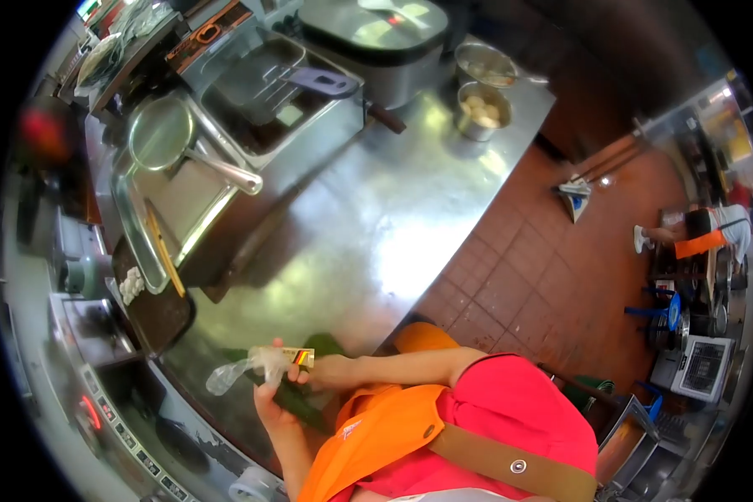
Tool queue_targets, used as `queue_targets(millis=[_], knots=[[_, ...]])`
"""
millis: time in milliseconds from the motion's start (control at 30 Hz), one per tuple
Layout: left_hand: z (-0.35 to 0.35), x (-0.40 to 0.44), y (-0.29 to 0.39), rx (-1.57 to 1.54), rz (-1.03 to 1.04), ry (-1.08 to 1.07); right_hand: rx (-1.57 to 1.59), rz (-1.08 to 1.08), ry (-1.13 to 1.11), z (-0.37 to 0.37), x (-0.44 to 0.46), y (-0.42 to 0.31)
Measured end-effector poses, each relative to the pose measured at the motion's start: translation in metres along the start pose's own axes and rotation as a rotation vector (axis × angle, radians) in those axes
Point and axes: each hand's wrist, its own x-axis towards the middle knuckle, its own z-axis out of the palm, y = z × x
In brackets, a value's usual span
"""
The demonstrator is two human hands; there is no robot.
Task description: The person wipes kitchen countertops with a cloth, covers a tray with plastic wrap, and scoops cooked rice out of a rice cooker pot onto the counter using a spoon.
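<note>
Orange apron cloth point(385, 422) and a red shirt point(519, 402) fill the foreground. Beyond them, over the steel counter point(410, 201), the right hand point(325, 370) has its fingers closed around a small striped packet point(304, 357). Beside it, the left hand point(269, 405) meets crumpled clear plastic point(231, 377); whether its fingers pinch, I cannot tell.

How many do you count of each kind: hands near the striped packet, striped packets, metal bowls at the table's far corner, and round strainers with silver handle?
Hands: 2
Striped packet: 1
Metal bowls: 2
Round strainer: 1
Total: 6
</note>
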Motion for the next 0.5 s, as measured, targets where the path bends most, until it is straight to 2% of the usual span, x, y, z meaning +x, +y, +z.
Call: queue_targets(millis=[67,133,200,267,333,400,500], knots=[[0.005,0.018,-0.006,0.1,-0.043,-0.057,-0.793,-0.33,-0.181,-0.019,-0.025,0.05],[0.025,0.03,-0.014,0.172,-0.079,-0.077,-0.903,-0.358,0.108,-0.076,-0.062,0.035],[0.045,0.041,-0.029,0.237,-0.071,-0.07,-1.018,-0.143,0.285,-0.134,-0.104,0.028],[0.061,0.06,-0.047,0.329,-0.146,-0.098,-1.079,0.003,0.548,-0.188,-0.151,-0.003],[0.051,0.091,-0.075,0.49,-0.205,-0.1,-0.927,0.162,0.729,-0.255,-0.193,0.011],[0.068,0.121,-0.101,0.63,-0.255,-0.106,-1.119,0.115,0.948,-0.314,-0.23,0.001],[0.108,0.163,-0.149,0.794,-0.277,-0.063,-1.175,0.143,1.125,-0.422,-0.283,-0.011]])
